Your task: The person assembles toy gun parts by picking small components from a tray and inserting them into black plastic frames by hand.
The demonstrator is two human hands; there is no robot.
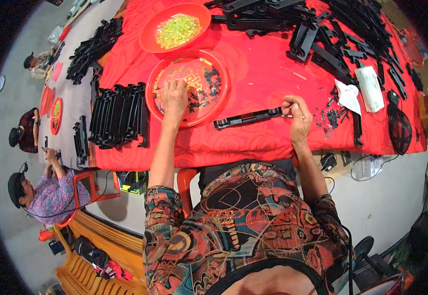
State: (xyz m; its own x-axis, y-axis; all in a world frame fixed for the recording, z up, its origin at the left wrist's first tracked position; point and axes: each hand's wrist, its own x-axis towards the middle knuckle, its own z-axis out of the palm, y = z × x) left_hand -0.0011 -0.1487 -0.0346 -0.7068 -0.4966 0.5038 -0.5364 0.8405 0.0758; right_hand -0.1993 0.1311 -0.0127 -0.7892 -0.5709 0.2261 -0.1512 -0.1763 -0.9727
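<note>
Black bar (248, 118), single: lying on the red tablecloth (258, 59), between the two hands, set slantwise with its right end a little farther from the wearer than its left.

Right hand (298, 118): at the bar's right end, fingers bent, thumb and forefinger drawn together; whether they grip the bar itself or a thin pale item beside it, cannot tell.

Left hand (175, 101): beyond the bar's left end and well apart from it, reaching over the red basin (225, 86), fingers curled downward; whether a piece is pinched there, cannot tell, the fingertips being hidden.

Small black pieces (214, 86): scattered inside the basin, mostly right of the left hand.

Red bowl (147, 37): just beyond the basin, holding yellow-green pieces (178, 31).

Row of black bars (118, 115): side by side, left of the basin.

Heap of black bars (305, 42): jumbled, far right side of the table.

Loose black bits (331, 118): right of the right hand, near a crumpled white tissue (347, 97) and a white roll (370, 89).
</note>
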